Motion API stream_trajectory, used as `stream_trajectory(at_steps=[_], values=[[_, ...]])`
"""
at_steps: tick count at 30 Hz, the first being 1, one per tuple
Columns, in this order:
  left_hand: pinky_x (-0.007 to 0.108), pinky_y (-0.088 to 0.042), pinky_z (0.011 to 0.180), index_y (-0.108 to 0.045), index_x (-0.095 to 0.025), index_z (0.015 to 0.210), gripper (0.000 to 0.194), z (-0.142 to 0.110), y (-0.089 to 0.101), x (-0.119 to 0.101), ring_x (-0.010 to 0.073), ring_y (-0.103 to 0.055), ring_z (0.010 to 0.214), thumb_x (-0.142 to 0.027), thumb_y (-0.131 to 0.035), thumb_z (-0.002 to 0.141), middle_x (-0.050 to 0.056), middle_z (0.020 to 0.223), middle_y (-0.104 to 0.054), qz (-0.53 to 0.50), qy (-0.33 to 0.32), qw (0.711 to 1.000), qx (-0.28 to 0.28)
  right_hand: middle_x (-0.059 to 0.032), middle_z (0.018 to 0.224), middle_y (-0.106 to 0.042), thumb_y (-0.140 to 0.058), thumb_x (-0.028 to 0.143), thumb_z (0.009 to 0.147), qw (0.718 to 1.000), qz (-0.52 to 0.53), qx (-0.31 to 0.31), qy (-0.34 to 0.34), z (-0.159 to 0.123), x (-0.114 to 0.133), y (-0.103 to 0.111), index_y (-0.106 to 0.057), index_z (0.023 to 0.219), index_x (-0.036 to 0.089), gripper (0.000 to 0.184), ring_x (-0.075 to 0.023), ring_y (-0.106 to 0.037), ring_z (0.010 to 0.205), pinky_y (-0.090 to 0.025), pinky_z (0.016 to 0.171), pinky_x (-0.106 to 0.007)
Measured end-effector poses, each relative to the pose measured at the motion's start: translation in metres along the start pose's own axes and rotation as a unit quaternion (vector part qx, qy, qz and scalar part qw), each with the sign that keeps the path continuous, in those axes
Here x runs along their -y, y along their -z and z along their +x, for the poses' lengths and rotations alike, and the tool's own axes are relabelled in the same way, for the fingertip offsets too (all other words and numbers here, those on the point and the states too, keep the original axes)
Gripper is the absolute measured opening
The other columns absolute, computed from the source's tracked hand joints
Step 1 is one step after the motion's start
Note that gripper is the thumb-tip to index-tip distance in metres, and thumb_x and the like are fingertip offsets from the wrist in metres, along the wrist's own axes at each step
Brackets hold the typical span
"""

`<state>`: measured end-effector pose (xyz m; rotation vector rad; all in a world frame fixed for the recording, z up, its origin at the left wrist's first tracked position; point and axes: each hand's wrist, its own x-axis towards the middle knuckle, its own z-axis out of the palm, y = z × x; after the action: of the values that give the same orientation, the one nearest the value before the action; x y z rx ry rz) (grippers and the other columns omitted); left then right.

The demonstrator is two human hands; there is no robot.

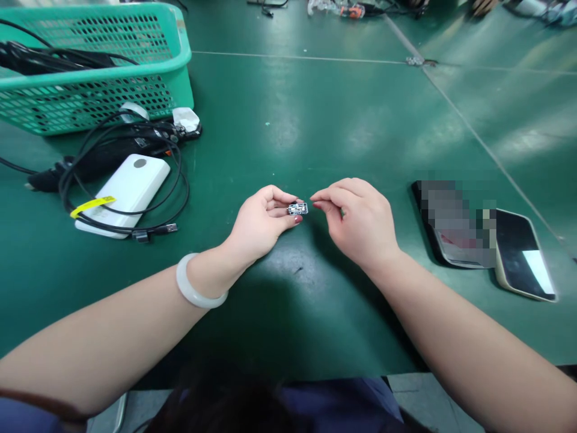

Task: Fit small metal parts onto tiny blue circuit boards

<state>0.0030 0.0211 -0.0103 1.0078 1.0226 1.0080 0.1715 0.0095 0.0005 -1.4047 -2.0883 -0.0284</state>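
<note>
My left hand rests on the green table and pinches a tiny grey circuit board between thumb and fingers. A pale bangle sits on that wrist. My right hand is just to the right of the board, its fingers curled and pinched together close to the board's edge. Something small and green shows between its fingers, too small to name.
A white power bank with a yellow tag lies at left among black cables. Behind it stands a teal mesh basket holding more cables. Two phones lie at right. Tools lie at the far edge.
</note>
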Motion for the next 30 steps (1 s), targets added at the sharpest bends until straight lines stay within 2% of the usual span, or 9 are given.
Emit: stream_trajectory(at_steps=[5,12,18,21,25,28,30], values=[[0.037,-0.053,0.090,-0.056,-0.014,0.080,0.029,0.001,0.001,0.002,0.0137,-0.070,0.082,-0.006,-0.076,0.062,0.003,0.085,-0.072,-0.019,-0.007,1.000,0.005,-0.0031,0.087,-0.072,-0.062,0.026,0.087,0.997,0.070,0.024,-0.013,-0.004,-0.007,-0.006,-0.074,0.101,0.025,0.018,-0.0182,-0.063,0.080,-0.051,0.073,-0.033],[0.034,-0.054,0.087,-0.057,-0.013,0.079,0.031,0.001,0.004,0.001,0.0121,-0.070,0.078,-0.007,-0.080,0.058,0.003,0.082,-0.072,-0.036,0.001,0.999,0.010,-0.0027,0.084,-0.073,-0.066,0.026,0.084,0.995,0.097,-0.002,0.009,-0.004,-0.007,-0.011,-0.076,0.094,0.024,0.014,-0.0163,-0.064,0.079,-0.051,0.074,-0.031],[0.030,-0.051,0.090,-0.065,-0.014,0.085,0.034,0.000,0.006,0.004,0.0094,-0.067,0.079,-0.014,-0.084,0.057,0.001,0.082,-0.072,-0.098,-0.008,0.995,0.010,-0.0032,0.084,-0.072,-0.065,0.028,0.084,0.990,0.140,-0.033,-0.012,-0.005,-0.002,-0.013,-0.076,0.092,0.023,0.014,-0.0163,-0.065,0.079,-0.053,0.073,-0.031],[0.027,-0.051,0.088,-0.067,-0.015,0.087,0.033,-0.004,0.003,0.004,0.0079,-0.066,0.078,-0.015,-0.083,0.058,-0.001,0.080,-0.071,-0.141,0.012,0.990,-0.014,-0.0036,0.084,-0.072,-0.064,0.030,0.085,0.986,0.161,-0.045,-0.020,-0.007,0.004,-0.015,-0.075,0.092,0.023,0.015,-0.0164,-0.065,0.078,-0.053,0.073,-0.031],[0.027,-0.052,0.089,-0.067,-0.017,0.088,0.021,-0.017,-0.001,0.002,0.0084,-0.067,0.079,-0.013,-0.076,0.069,0.001,0.082,-0.072,-0.184,0.049,0.981,-0.034,-0.0036,0.082,-0.072,-0.065,0.030,0.085,0.981,0.187,-0.040,-0.023,-0.008,0.012,-0.017,-0.075,0.089,0.023,0.013,-0.0164,-0.064,0.077,-0.053,0.073,-0.031],[0.026,-0.054,0.092,-0.067,-0.019,0.087,0.013,-0.033,0.008,-0.003,0.0104,-0.069,0.087,-0.012,-0.069,0.076,0.001,0.084,-0.072,-0.191,0.068,0.977,-0.063,-0.0021,0.079,-0.070,-0.070,0.030,0.081,0.978,0.206,-0.015,-0.001,-0.010,0.015,-0.016,-0.074,0.092,0.022,0.015,-0.0151,-0.062,0.073,-0.052,0.073,-0.030],[0.024,-0.055,0.092,-0.069,-0.020,0.084,0.012,-0.047,0.021,-0.008,0.0108,-0.070,0.090,-0.011,-0.067,0.078,0.000,0.083,-0.071,-0.186,0.078,0.973,-0.111,-0.0006,0.078,-0.069,-0.073,0.029,0.078,0.976,0.219,0.003,0.012,-0.010,0.014,-0.015,-0.073,0.097,0.022,0.020,-0.0135,-0.059,0.069,-0.051,0.072,-0.029]])
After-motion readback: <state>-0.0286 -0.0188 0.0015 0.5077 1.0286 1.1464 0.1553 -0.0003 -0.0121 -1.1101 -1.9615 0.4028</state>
